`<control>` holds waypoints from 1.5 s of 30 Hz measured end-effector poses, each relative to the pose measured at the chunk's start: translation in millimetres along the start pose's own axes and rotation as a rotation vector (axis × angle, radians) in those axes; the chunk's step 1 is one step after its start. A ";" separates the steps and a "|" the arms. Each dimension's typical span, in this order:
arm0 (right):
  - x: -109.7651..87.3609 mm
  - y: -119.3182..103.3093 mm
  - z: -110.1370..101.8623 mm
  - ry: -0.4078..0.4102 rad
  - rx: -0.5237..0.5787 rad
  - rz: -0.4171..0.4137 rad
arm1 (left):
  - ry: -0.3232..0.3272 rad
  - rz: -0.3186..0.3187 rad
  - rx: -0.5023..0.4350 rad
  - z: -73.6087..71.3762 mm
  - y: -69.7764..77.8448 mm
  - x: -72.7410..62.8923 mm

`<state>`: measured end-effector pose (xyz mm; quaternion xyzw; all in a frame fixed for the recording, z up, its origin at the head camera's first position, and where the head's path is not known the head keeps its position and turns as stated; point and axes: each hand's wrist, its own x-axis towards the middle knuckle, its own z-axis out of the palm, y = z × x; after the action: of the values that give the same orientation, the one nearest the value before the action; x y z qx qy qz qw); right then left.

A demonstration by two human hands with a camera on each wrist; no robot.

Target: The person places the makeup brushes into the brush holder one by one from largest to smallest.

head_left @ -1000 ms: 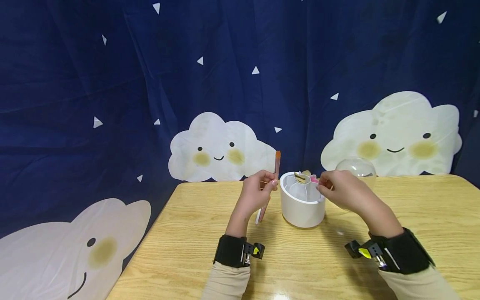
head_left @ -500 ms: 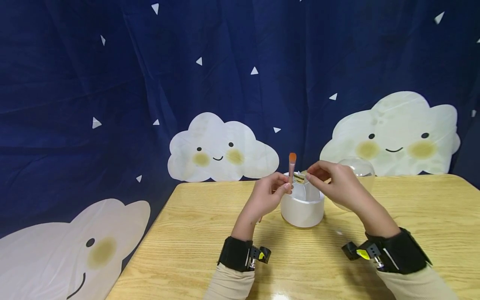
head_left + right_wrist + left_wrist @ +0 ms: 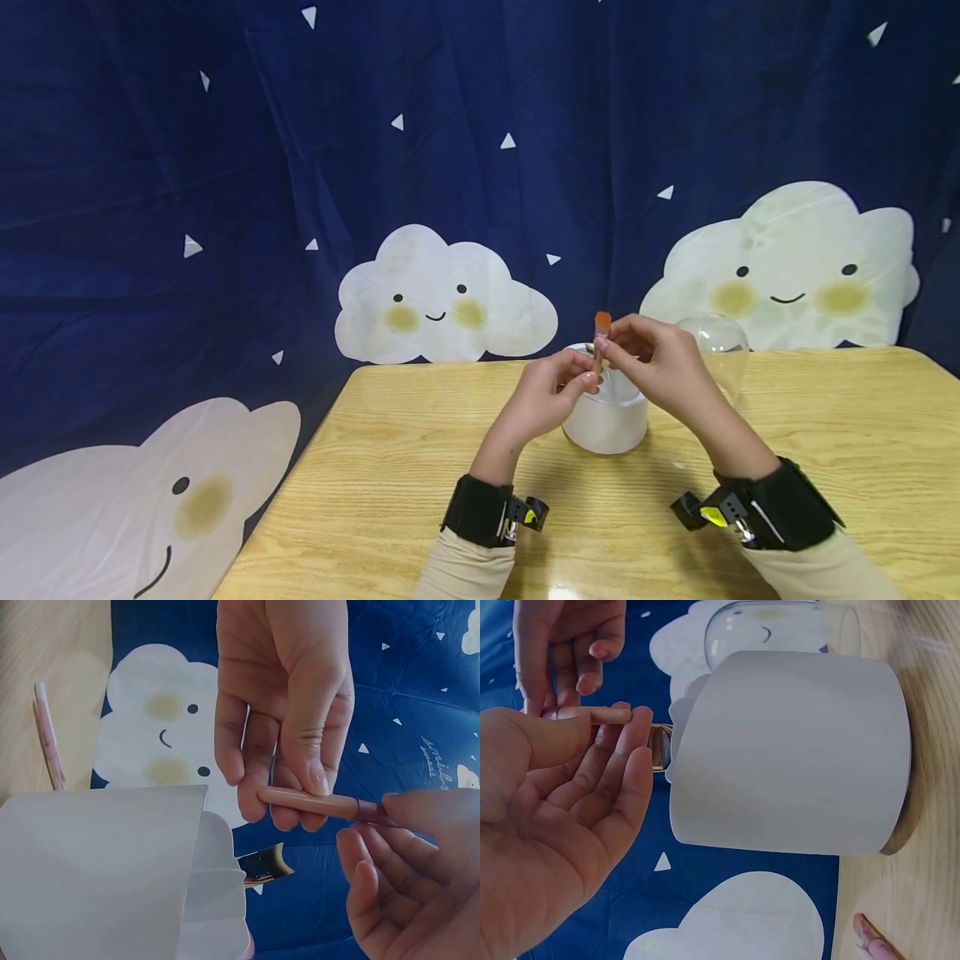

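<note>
A slim makeup brush point(image 3: 603, 323) with orange bristles and a pinkish handle stands nearly upright over the white brush holder point(image 3: 606, 429). My left hand point(image 3: 547, 393) pinches the lower part of its handle point(image 3: 311, 802) between thumb and fingers. Higher up, just below the bristles, the thumb and fingers of my right hand point(image 3: 663, 358) pinch it too. The round holder has a slanted open top, partly covered by both hands. Out of that top sticks a gold and dark piece point(image 3: 265, 864), near the brush.
Behind my right hand, a clear dome point(image 3: 722, 342) stands on the wooden table point(image 3: 390, 450). Pink and white brushes point(image 3: 46, 739) lie on the table beside the holder, hidden behind my left hand in the head view. A blue curtain with clouds hangs behind.
My left hand has carried the brush to the right, in front of the holder. My right hand has come from the holder's right rim to the brush and taken hold of it.
</note>
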<state>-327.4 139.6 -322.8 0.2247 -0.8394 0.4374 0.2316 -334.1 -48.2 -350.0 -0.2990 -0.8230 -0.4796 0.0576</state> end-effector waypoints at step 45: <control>0.6 13.6 -12.7 -0.100 -0.345 0.037 | 0.222 -0.111 0.503 6.8 -11.6 -3.0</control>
<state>-333.3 157.1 -324.6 0.1876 -0.9164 0.2792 0.2168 -336.7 -48.1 -363.5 -0.1752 -0.9199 -0.2925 0.1936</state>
